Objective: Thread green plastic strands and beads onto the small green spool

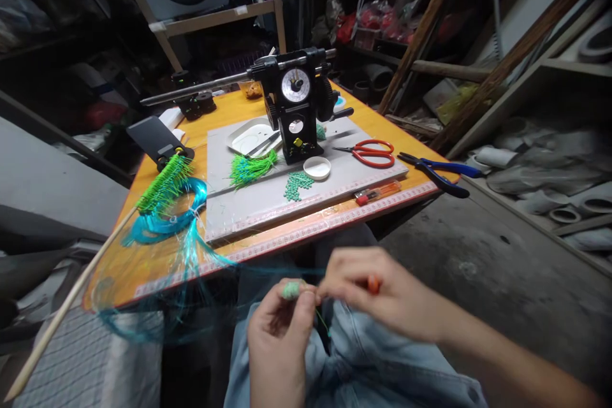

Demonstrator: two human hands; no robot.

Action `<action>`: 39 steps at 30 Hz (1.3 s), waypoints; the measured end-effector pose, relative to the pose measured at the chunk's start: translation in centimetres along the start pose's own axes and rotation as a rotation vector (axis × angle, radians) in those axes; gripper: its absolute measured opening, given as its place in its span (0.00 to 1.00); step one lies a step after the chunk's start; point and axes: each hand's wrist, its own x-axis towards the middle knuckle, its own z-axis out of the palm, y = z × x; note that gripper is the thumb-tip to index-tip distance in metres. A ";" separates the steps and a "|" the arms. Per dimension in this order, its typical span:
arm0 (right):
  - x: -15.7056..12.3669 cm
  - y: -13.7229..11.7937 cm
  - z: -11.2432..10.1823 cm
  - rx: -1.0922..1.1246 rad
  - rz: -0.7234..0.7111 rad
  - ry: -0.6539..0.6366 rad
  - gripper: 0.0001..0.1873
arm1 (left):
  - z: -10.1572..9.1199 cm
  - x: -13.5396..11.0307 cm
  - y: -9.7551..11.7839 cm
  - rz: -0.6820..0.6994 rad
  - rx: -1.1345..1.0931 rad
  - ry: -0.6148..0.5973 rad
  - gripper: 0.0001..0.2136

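Note:
Low in the picture, over my lap in blue jeans, both hands meet. My left hand is closed, with a small pale green piece pinched at its fingertips and a thin green thread hanging below. My right hand is closed in a pinch against it, with a small orange thing tucked in its fingers. Blue fishing line trails from the orange table towards my hands.
On the table stand a black winding machine with a dial, a grey mat, green beads, a white lid, red scissors, blue pliers, an orange lighter, green bristle bundles on a wooden stick. Cluttered shelves surround.

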 end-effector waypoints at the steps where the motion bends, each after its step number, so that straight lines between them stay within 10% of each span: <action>1: 1.1 0.2 -1.1 -0.127 -0.019 0.099 0.11 | -0.4 0.1 -0.2 -0.008 0.000 0.041 0.07; 6: 6.2 1.5 -4.0 -0.698 -0.016 0.279 0.08 | -0.9 -0.1 -0.6 0.001 0.012 0.168 0.11; 18: 7.7 1.8 -2.2 -0.568 -0.072 0.312 0.04 | -0.7 -0.6 -1.0 0.027 -0.033 0.135 0.14; 27: -1.5 0.9 2.4 0.713 0.427 0.189 0.11 | -0.6 -1.7 -1.9 0.041 -0.090 -0.028 0.15; 39: -3.3 0.5 3.7 1.040 0.389 0.305 0.11 | 0.0 -3.2 -1.8 0.065 -0.067 -0.107 0.15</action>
